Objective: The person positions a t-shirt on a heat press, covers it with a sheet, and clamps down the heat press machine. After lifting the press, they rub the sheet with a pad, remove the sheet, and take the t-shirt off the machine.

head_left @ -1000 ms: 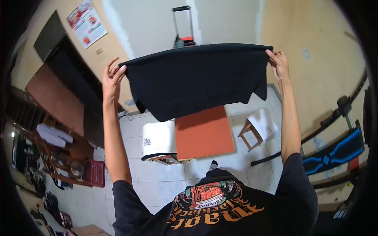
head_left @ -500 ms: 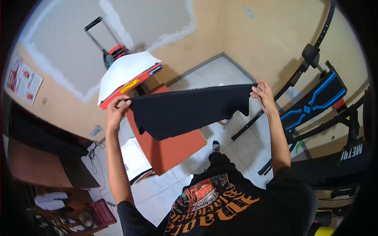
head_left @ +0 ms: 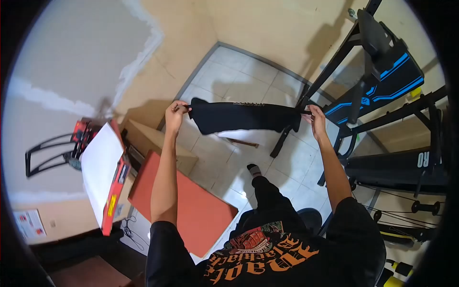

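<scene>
A dark black garment [head_left: 244, 117], folded lengthwise with light lettering along its top edge, stretches in the air between my two hands. My left hand [head_left: 177, 115] pinches its left end between thumb and fingers. At the other end, my right hand [head_left: 314, 119] is closed on the garment's corner. The cloth hangs over the tiled floor, its lower edge uneven. Partly hidden beneath it is a white item [head_left: 241, 136] with a wooden edge under it.
A red-orange board tabletop [head_left: 191, 210] lies at lower left. Beside it stand a cardboard box [head_left: 148, 136] and a red box topped with white sheets [head_left: 100, 167]. Exercise equipment [head_left: 377, 95] with black bars and blue-striped pads fills the right side. A socked foot [head_left: 255, 170] rests on the tiles.
My view and body have turned to the right. The garment, still held at both ends, has moved from above the red-orange board to over the floor and hangs narrower.
</scene>
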The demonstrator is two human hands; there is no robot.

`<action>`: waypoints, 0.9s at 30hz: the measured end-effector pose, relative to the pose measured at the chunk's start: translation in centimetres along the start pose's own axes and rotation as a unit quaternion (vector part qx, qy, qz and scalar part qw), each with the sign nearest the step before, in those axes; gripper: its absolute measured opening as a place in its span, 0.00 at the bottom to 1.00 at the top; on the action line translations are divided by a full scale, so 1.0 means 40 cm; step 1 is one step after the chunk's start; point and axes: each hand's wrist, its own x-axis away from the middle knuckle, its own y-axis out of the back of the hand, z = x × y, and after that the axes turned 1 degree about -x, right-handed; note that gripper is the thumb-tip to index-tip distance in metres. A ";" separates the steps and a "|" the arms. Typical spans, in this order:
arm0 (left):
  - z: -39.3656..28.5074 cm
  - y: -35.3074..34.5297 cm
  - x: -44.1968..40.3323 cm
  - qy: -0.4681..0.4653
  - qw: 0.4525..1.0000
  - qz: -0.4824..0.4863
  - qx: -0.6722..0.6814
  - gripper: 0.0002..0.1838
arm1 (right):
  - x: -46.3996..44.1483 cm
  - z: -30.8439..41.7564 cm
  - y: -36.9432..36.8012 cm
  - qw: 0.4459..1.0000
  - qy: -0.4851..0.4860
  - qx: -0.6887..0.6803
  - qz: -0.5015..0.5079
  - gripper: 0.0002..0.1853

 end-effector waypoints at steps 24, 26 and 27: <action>1.212 0.047 -0.071 0.281 0.927 -0.158 0.191 0.19 | -0.005 -0.957 0.148 0.935 -0.270 -0.017 -0.230 0.28; 1.140 0.048 -0.081 0.266 0.930 -0.177 0.180 0.19 | 0.009 -0.921 0.148 0.936 -0.262 -0.022 -0.234 0.28; 1.097 0.042 -0.087 0.255 0.937 -0.175 0.162 0.19 | 0.022 -0.892 0.139 0.942 -0.251 -0.020 -0.224 0.28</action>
